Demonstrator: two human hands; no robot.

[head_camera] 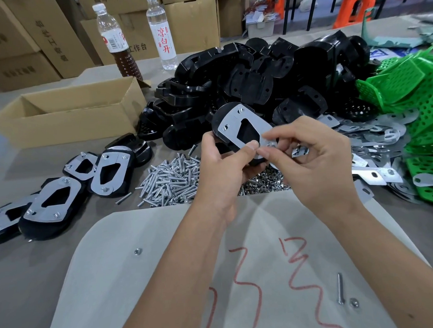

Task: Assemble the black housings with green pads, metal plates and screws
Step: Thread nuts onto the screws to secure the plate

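Two screws sit in the metal plate (243,131) at 11 o'clock; my left hand (225,168) grips the housing (220,117), right fingers (266,152) pinch a nut (271,144) at plate's near end, 5 o'clock.

A grey worktop (53,243) fills the near scene, with a pale sheet (164,239) marked in red lying on it. At far left, brown cardboard boxes (34,35) are stacked behind the worktop. At far right, orange plastic stools (354,7) and dark table legs (310,8) stand on a grey floor (323,13).
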